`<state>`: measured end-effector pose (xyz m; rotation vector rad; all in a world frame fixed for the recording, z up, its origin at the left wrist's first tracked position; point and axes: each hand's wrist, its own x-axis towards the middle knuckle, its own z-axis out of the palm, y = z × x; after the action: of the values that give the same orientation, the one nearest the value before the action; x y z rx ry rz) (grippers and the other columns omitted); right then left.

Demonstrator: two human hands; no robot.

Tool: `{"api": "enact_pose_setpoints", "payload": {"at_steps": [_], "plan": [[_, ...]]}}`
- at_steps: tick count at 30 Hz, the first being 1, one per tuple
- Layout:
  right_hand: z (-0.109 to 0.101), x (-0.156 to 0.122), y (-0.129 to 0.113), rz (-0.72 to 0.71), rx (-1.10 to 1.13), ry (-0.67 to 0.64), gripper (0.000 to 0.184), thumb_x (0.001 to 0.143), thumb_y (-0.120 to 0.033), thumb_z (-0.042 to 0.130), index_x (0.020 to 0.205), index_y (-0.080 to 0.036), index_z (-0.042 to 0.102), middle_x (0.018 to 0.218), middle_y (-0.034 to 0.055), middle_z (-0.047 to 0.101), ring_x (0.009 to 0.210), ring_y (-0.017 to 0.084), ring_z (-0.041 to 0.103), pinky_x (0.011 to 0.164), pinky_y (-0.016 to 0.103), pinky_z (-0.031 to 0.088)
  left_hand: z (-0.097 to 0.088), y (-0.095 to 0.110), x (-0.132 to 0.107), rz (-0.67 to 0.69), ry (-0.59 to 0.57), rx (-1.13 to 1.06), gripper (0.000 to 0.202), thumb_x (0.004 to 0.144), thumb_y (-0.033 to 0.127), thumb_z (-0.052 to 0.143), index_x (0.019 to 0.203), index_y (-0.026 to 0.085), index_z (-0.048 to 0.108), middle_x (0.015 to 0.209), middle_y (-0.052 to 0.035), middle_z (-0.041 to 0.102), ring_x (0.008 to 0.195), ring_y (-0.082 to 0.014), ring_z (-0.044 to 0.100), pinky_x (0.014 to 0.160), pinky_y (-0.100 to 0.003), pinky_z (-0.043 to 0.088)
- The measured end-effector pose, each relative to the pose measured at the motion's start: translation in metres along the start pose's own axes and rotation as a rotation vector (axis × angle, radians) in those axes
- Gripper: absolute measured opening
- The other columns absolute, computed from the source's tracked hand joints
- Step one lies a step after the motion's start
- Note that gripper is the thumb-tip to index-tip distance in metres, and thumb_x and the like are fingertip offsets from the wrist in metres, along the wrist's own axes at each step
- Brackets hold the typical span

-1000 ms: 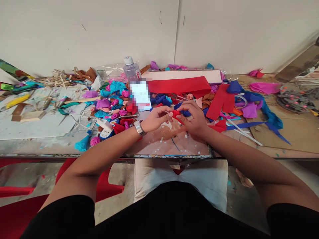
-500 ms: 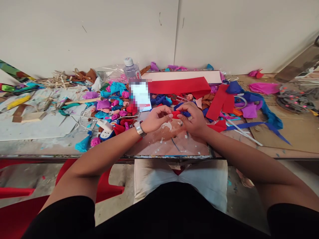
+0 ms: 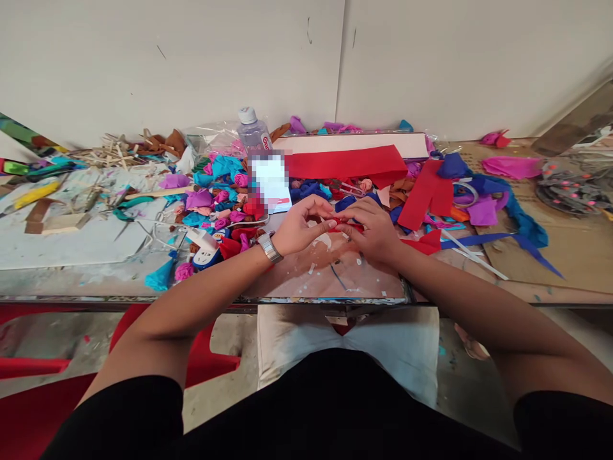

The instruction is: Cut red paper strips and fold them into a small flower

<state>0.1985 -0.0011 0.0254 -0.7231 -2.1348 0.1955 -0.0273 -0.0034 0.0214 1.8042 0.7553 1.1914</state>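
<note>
A small piece of red crepe paper (image 3: 352, 226) is pinched between my two hands above the near part of the table. My left hand (image 3: 306, 225), with a metal watch on its wrist, closes thumb and fingertips on the paper's left end. On the other side, my right hand (image 3: 372, 229) grips it with curled fingers that hide much of it. Wide red crepe paper strips (image 3: 349, 164) lie behind the hands, and more red strips (image 3: 421, 195) lie to the right. Rolled paper flowers (image 3: 223, 198) in several colours are heaped to the left.
A clear bottle (image 3: 253, 133) and a lit phone (image 3: 274, 182) stand behind my left hand. A white power strip (image 3: 205, 250) with cables lies left. Green-handled pliers (image 3: 136, 206) rest on a white board (image 3: 96, 249). Wooden sticks and a wire coil (image 3: 569, 188) flank the work area.
The red paper between my hands looks flatter and more covered by my fingers. My right hand has turned slightly, its fingers folding over the paper. The left hand has barely moved.
</note>
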Motion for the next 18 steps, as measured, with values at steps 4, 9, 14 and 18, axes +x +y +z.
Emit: {"api": "enact_pose_setpoints", "payload": {"at_steps": [4,9,14,18], "plan": [[-0.0006,0.001,-0.0015,-0.018,-0.007,0.007,0.026,0.102,-0.047,0.065,0.11,-0.025,0.077,0.103,0.007,0.079,0.097,0.026,0.07,0.095,0.045,0.052,0.0011,-0.0001,-0.0006,0.019,-0.003,0.022,0.031,0.091,0.04,0.08,0.108,0.019,0.064,0.1,-0.0053,0.072,0.089,-0.0155,0.071,0.078,-0.029,0.055],[0.0,0.0013,-0.0005,-0.024,0.008,0.038,0.031,0.099,-0.052,0.068,0.113,-0.026,0.075,0.099,0.0064,0.079,0.096,0.026,0.07,0.091,0.044,0.051,0.0004,-0.0001,0.0005,0.025,-0.013,-0.039,0.029,0.092,0.038,0.079,0.109,0.02,0.064,0.101,-0.0051,0.072,0.091,-0.0145,0.07,0.08,-0.028,0.057],[-0.0018,0.0022,-0.0016,0.004,0.021,0.089,0.028,0.1,-0.053,0.066,0.099,-0.025,0.072,0.095,0.0063,0.077,0.093,0.026,0.07,0.09,0.044,0.052,-0.002,-0.0001,0.0024,0.012,-0.014,-0.149,0.034,0.092,0.037,0.081,0.115,0.021,0.063,0.102,-0.0051,0.075,0.093,-0.0138,0.073,0.082,-0.027,0.059],[-0.0022,0.0022,-0.0012,0.002,0.025,0.092,0.024,0.101,-0.047,0.066,0.092,-0.025,0.069,0.093,0.0057,0.076,0.092,0.025,0.07,0.088,0.043,0.051,-0.003,0.0009,0.0024,0.032,-0.007,-0.124,0.033,0.092,0.04,0.08,0.118,0.021,0.07,0.105,-0.0068,0.078,0.095,-0.0162,0.074,0.084,-0.03,0.061]]}}
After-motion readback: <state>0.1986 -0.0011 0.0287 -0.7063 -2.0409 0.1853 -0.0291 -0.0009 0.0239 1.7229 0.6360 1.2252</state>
